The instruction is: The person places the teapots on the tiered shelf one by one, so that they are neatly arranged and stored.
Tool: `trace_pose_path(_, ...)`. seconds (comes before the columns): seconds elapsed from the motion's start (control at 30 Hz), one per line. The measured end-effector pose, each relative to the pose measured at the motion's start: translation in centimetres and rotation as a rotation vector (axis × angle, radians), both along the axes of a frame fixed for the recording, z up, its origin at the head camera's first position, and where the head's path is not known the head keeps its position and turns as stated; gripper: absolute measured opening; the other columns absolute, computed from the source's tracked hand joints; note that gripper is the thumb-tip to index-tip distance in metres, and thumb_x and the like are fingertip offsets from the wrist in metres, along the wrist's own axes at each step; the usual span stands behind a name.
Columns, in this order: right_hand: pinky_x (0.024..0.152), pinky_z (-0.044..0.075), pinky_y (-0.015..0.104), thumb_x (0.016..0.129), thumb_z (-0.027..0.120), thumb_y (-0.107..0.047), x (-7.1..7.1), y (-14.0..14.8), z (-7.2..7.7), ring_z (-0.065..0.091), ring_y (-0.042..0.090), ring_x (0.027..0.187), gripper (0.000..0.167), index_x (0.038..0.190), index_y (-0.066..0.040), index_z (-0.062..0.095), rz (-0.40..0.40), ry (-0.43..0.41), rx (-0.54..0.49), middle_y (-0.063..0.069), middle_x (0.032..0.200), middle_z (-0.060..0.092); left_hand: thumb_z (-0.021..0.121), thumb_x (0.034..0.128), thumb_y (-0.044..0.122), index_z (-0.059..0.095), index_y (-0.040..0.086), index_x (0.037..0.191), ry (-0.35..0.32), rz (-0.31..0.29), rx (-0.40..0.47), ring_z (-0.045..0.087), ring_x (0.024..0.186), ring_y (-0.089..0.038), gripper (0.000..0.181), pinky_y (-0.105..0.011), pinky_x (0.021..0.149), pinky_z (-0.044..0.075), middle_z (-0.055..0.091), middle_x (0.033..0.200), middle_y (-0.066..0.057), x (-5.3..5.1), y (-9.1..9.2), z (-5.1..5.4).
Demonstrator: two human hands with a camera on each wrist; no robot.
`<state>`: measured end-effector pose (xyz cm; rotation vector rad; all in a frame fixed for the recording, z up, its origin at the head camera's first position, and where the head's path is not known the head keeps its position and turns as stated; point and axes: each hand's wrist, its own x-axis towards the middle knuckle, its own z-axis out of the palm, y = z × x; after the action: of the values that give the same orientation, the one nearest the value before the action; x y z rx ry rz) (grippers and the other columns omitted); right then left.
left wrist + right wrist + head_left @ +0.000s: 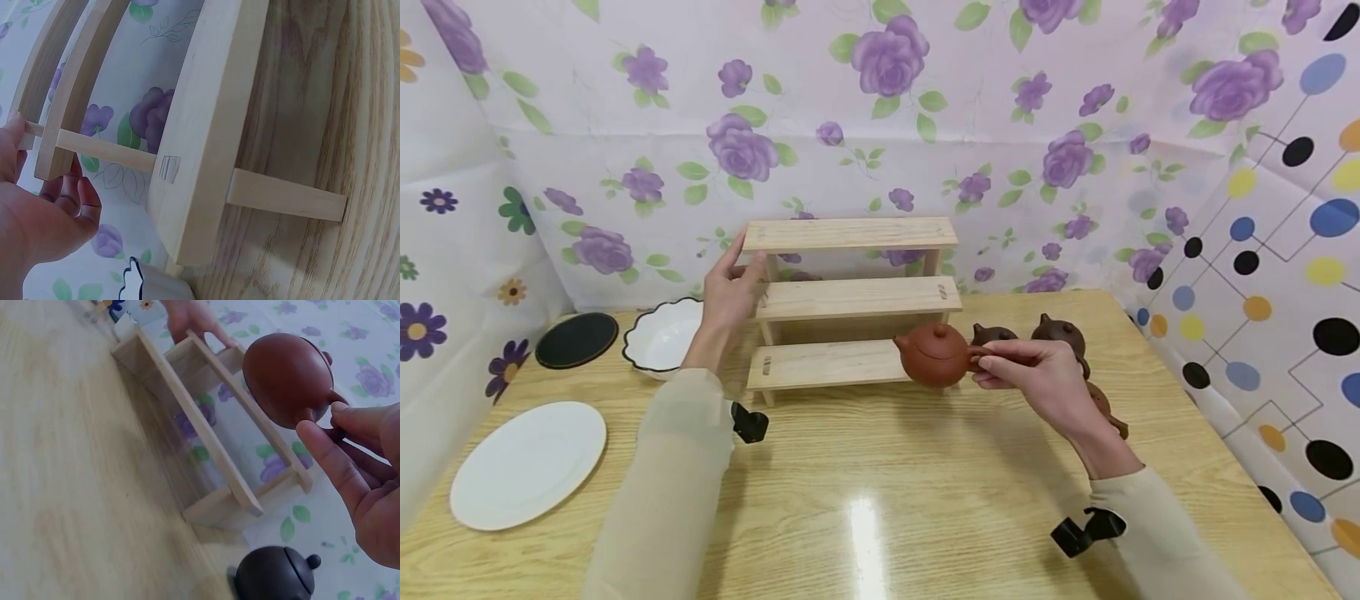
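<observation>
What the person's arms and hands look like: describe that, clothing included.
The left sleeve and right sleeve are plain, cream-coloured and reach the wrists. Small black blocky devices sit by the cuffs: a left device and a right device. The left hand and right hand wear no gloves.

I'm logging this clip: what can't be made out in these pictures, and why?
- Head view: the right end of the bottom shelf, behind the red teapot.
- Head view: much of the brown teapot, behind the right hand.
- Head view: the bowl's right side, behind the left hand.
- Left wrist view: most of the bowl, cut off by the bottom edge.
- Right wrist view: part of a dark teapot, cut off by the bottom edge.
</observation>
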<state>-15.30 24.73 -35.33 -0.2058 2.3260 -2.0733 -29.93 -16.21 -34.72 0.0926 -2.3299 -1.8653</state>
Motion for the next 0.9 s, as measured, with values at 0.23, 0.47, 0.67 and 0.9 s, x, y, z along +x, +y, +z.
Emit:
trace_pose_path(0.23,0.086,0.063,0.04,0.1,0.072,-0.004,-1.8,-1.7,0.8,0.081,0.017,0.09,0.035,0.129,0.014,0.068,0.004,-0.021,-0.01,0.004,0.103,0.082,0.057,0.106,0.054,0.035,0.051,0.161,-0.02,0.0,-0.003,0.05,0.099,-0.009,0.06,-0.021,0.073,0.046,0.051,0.11,0.006,0.2,-0.3,0.1)
trace_pose_path(0.47,0.085,0.063,0.037,0.1,0.073,-0.007,-3.7,-3.2,1.8,0.08,0.015,0.089,0.035,0.129,0.012,0.069,0.017,0.001,-0.034,0.001,0.101,0.082,0.061,0.1045,0.053,0.038,0.049,0.16,-0.021,0.005,0.039,0.049,0.102,-0.007,0.06,-0.023,0.08,0.044,0.053,0.11,0.008,0.2,-0.3,0.1)
trace_pose_path(0.67,0.081,0.064,0.035,0.1,0.073,-0.007,-6.1,-5.3,3.4,0.08,0.014,0.084,0.035,0.128,0.014,0.069,0.028,0.044,-0.069,0.001,0.095,0.082,0.063,0.1037,0.052,0.042,0.047,0.159,0.002,0.025,0.033,0.052,0.099,-0.008,0.06,-0.021,0.072,0.045,0.056,0.111,0.006,0.1,-0.5,0.3)
trace_pose_path(0.9,0.079,0.064,0.032,0.099,0.072,-0.002,-8.7,-7.3,5.2,0.08,0.015,0.08,0.036,0.13,0.017,0.066,0.034,0.029,-0.156,0.003,0.092,0.081,0.066,0.1035,0.048,0.046,0.043,0.158,0.011,0.026,0.017,0.059,0.109,-0.014,0.059,-0.02,0.07,0.048,0.066,0.134,-0.015,0.2,-0.6,0.5)
